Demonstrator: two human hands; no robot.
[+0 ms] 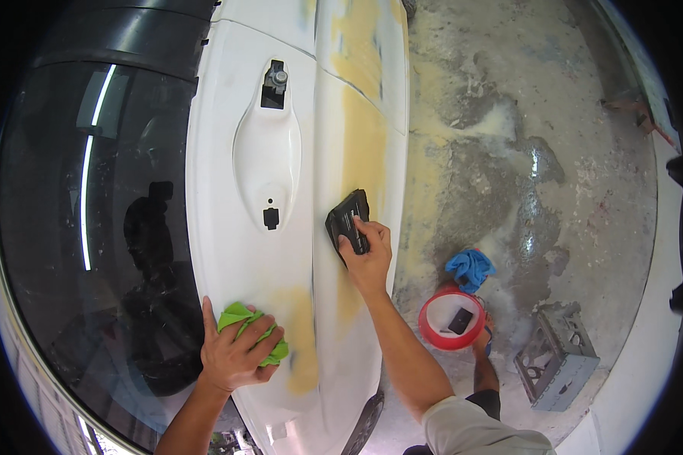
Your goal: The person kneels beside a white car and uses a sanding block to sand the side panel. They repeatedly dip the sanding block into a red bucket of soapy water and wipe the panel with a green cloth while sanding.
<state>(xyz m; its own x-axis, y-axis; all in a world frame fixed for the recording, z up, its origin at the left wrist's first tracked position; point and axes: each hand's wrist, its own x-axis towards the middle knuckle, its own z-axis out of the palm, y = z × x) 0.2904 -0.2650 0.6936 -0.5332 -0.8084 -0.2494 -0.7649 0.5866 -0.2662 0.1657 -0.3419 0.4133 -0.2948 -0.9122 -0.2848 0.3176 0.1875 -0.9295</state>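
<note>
A white car door panel (281, 262) lies before me, with yellowish filler patches (364, 133) along its lower side. My right hand (370, 262) grips a black sanding block (347, 218), which rests against the panel at the edge of the long filler patch. At the near end of the door, my left hand (235, 356) presses a crumpled green cloth (241, 312) against the panel beside another filler patch. Its fingers curl over the cloth. Between the hands and the far end is the handle recess (267, 155), its handle absent and its dark openings exposed.
Dark window glass (91, 303) borders the door on the left. On the wet, stained concrete floor (577, 205) to the right are a blue cloth (470, 268) and a grey plastic crate (558, 371). A red bucket (425, 331) with a dark block (460, 321) in it stands by my leg.
</note>
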